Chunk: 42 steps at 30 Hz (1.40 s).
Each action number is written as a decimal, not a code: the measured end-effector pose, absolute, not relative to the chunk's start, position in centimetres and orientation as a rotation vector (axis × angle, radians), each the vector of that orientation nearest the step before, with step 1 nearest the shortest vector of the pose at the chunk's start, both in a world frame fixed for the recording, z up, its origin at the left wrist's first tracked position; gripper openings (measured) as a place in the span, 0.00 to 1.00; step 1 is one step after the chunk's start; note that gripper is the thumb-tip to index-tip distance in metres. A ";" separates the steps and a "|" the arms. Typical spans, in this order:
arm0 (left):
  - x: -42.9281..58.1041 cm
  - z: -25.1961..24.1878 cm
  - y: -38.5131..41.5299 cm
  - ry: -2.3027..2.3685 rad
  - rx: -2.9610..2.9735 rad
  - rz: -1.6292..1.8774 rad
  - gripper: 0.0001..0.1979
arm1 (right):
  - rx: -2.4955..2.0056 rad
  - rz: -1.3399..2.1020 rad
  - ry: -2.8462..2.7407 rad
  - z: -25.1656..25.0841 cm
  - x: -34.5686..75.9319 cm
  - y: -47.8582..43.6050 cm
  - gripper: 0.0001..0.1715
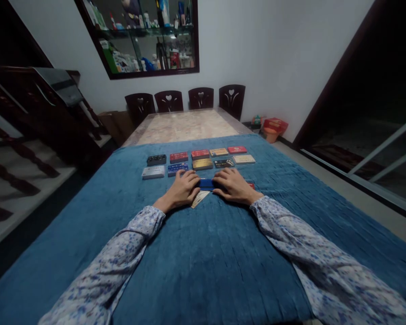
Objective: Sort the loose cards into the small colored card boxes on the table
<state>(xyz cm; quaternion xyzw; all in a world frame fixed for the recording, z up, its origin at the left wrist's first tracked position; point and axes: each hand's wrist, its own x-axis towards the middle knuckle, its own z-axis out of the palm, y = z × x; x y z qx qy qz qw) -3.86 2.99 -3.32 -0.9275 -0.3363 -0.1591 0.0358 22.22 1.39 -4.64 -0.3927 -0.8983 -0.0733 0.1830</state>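
Observation:
Between my two hands lies a blue stack of cards (pixel 206 184), low on the blue cloth. My left hand (pixel 184 187) closes on its left end with the fingers bent over it. At the other end my right hand (pixel 233 184) grips it the same way. A pale card (pixel 200 198) sticks out at a slant just below the stack, near my left thumb. Part of a red card (pixel 251 185) shows beside my right hand, mostly hidden. Beyond my hands, stacks of cards sit in two rows, among them a gold stack (pixel 202 164) and a white stack (pixel 153 172).
The blue cloth (pixel 196 262) covers the near part of the table; bare marble tabletop (pixel 189 122) shows beyond. Several dark chairs (pixel 169 100) stand at the far end. A wooden railing (pixel 23 176) is on the left, and a red bag (pixel 275 125) rests on the floor at right.

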 end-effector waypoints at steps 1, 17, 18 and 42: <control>-3.9 -3.4 3.0 -1.035 -2.857 -0.484 0.17 | -1.103 -0.201 -2.543 -4.6 22.2 1.3 0.22; -4.7 -4.8 3.7 -0.804 -2.864 -0.741 0.11 | -0.780 -0.346 -2.480 -5.9 22.5 2.2 0.10; -4.7 -4.8 3.7 -0.781 -2.860 -0.751 0.10 | -0.754 -0.364 -2.470 -5.9 22.5 2.2 0.10; -4.0 -5.8 4.6 -0.639 -2.683 -1.225 0.14 | -0.863 -0.422 -2.198 -6.3 21.7 2.1 0.16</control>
